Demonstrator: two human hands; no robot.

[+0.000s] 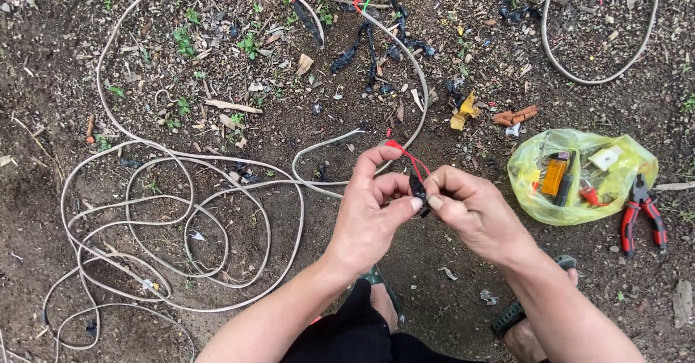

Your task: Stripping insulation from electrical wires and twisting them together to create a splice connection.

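Two hands meet over bare soil in the head view; loops of pale cable [174, 218] crowd the ground to the left, a yellow plastic bag [579, 178] and red-handled pliers [641, 218] lie to the right, with open dirt between. The left hand [373, 214] and right hand [467, 211] are both pinched on a black-taped joint [418, 189] with a red wire [405, 153], held above the knees; thumbs touch.

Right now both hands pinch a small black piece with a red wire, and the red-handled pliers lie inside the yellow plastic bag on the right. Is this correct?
Not quite. In the head view the red-handled pliers lie on the soil beside the yellow plastic bag, at its right edge, not inside it. The rest holds: the left hand and right hand pinch the small black piece with the red wire.
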